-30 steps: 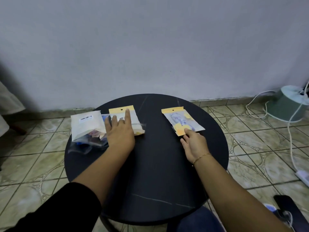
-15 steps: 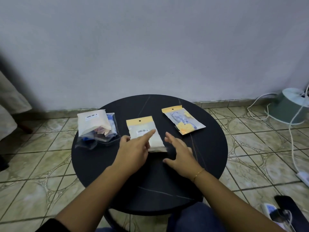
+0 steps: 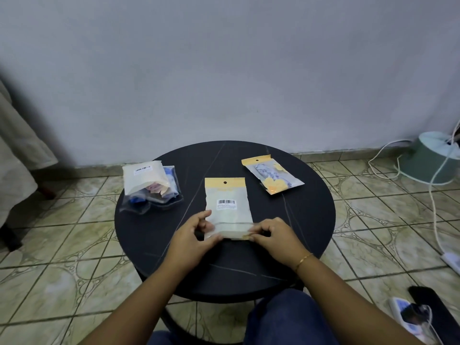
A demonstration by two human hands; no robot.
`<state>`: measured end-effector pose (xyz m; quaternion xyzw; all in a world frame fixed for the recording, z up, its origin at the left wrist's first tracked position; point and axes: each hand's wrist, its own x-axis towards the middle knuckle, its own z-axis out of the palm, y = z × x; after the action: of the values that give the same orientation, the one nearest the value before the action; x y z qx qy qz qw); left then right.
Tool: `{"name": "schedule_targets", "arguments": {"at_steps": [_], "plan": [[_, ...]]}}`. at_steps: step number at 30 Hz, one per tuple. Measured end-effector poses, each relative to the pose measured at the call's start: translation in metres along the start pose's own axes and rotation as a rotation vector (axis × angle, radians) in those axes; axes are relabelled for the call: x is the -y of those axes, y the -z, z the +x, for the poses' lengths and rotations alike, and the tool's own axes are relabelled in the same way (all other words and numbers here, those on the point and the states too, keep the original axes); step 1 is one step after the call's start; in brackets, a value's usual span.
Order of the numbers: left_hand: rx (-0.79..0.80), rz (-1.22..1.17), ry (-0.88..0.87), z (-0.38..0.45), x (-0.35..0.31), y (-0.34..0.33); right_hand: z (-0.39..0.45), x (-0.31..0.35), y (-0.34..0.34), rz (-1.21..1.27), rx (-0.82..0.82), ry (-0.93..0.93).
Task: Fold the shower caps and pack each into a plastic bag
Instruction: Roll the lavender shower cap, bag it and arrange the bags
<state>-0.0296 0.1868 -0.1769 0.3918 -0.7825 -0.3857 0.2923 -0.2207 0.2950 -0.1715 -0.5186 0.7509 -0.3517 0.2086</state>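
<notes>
A plastic bag (image 3: 227, 202) with a yellow header and a barcode label lies in the middle of the round black table (image 3: 311, 215). My left hand (image 3: 193, 239) pinches its near left corner. My right hand (image 3: 275, 235) pinches its near right edge, fingers curled on the plastic. A packed bag (image 3: 272, 174) with a blue and yellow patterned shower cap inside lies at the far right of the table. At the far left sits a pile of bags (image 3: 150, 186), a white one on top of clear ones with blue contents.
The table stands on a tiled floor close to a grey wall. A pale green round object (image 3: 433, 158) with white cables sits on the floor at right. A phone and a dark item (image 3: 413, 317) lie at bottom right. Cloth (image 3: 17, 155) hangs at left.
The yellow-header bag has been slid from the left pile to the table's middle. My right hand left the packed bag at right, and both hands now pinch the near end of the middle bag.
</notes>
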Motion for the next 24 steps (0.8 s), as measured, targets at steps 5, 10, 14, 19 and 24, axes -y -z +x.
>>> {"name": "schedule_targets", "arguments": {"at_steps": [5,10,14,19,24], "plan": [[0.049,0.221,-0.041,-0.002,0.002,0.001,-0.003,0.005,0.002,-0.081,0.059,-0.008],[0.017,0.271,-0.061,-0.002,0.003,0.003,-0.003,0.007,-0.001,-0.176,0.051,0.001],[0.054,0.292,-0.060,-0.001,0.006,0.007,-0.003,0.008,-0.001,-0.185,0.038,0.009],[0.076,0.327,-0.047,-0.002,0.008,0.013,-0.003,0.004,-0.002,-0.242,0.021,0.033],[0.043,0.395,-0.035,-0.001,0.011,0.011,-0.002,0.003,-0.005,-0.222,-0.021,0.006]]}}
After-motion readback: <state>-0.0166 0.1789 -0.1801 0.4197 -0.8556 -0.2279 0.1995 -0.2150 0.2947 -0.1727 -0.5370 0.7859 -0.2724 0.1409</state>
